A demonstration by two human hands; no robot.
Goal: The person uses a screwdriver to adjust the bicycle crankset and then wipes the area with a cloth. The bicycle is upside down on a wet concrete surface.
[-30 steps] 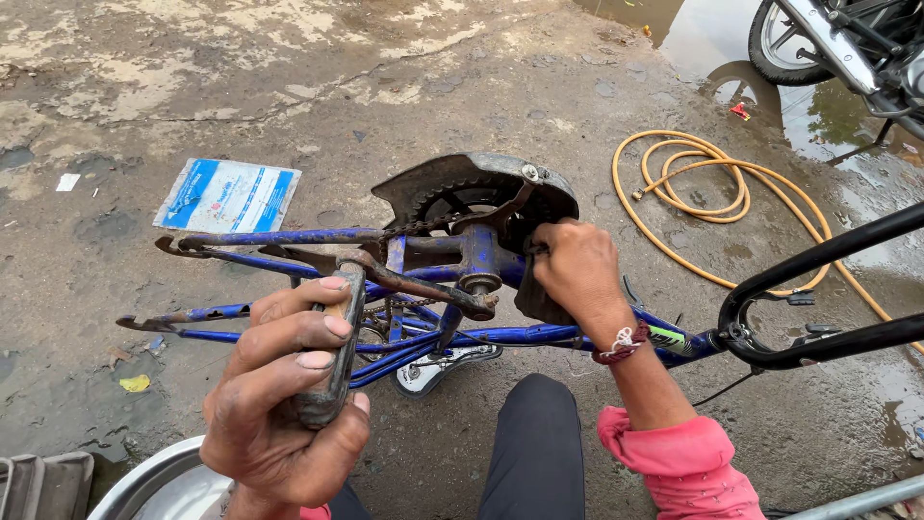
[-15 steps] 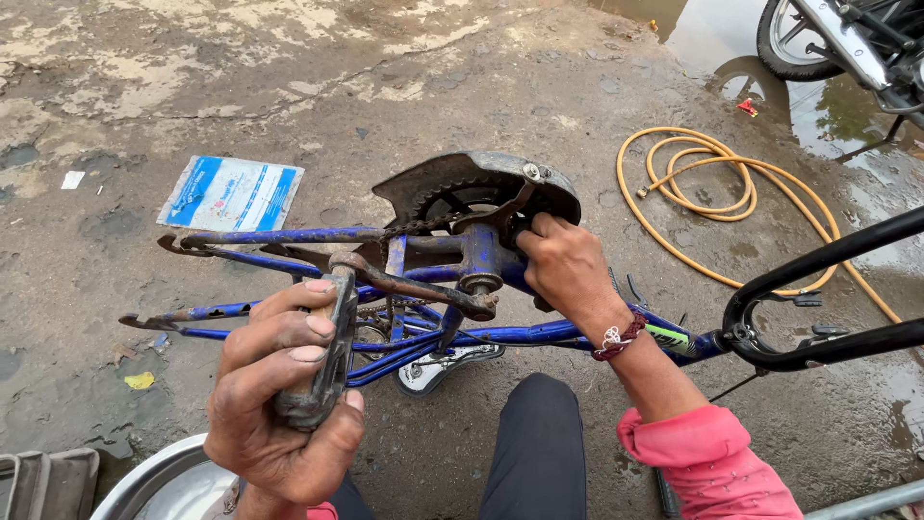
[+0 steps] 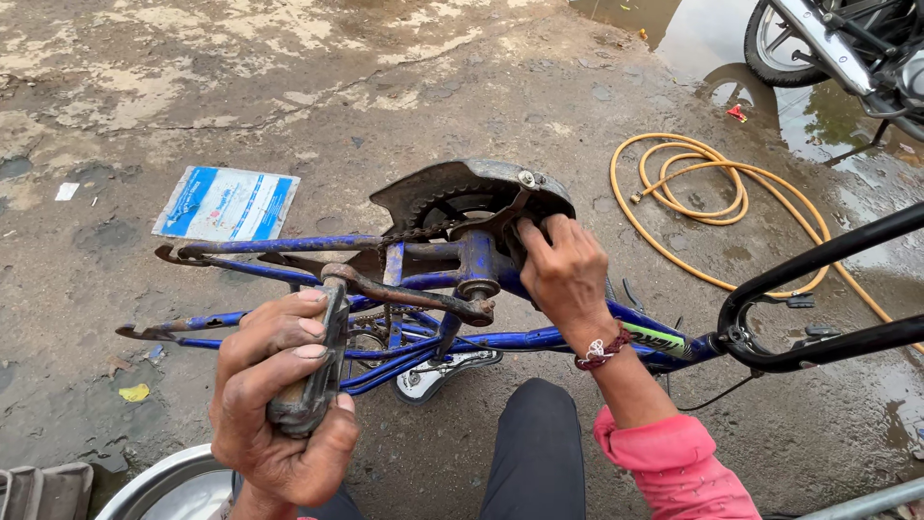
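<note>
A blue bicycle frame (image 3: 289,245) lies on its side on the wet ground, wheels off. My left hand (image 3: 279,404) is wrapped around the worn pedal (image 3: 310,385) at the end of the rusty crank arm (image 3: 409,297). My right hand (image 3: 566,274) presses against the far side of the bottom bracket (image 3: 477,270), fingers at the chainring (image 3: 452,207) under the grey chain guard (image 3: 462,181). A red and white thread band circles that wrist, above a pink sleeve.
A coiled yellow hose (image 3: 703,188) lies at the right, a puddle and a motorcycle wheel (image 3: 784,43) behind it. A blue and white printed bag (image 3: 226,204) lies at the left. Black handlebars (image 3: 818,308) cross the right side. A metal bowl rim (image 3: 154,481) sits bottom left.
My left hand has shifted slightly on the pedal and the crank has turned a little. My right hand has stayed at the bottom bracket.
</note>
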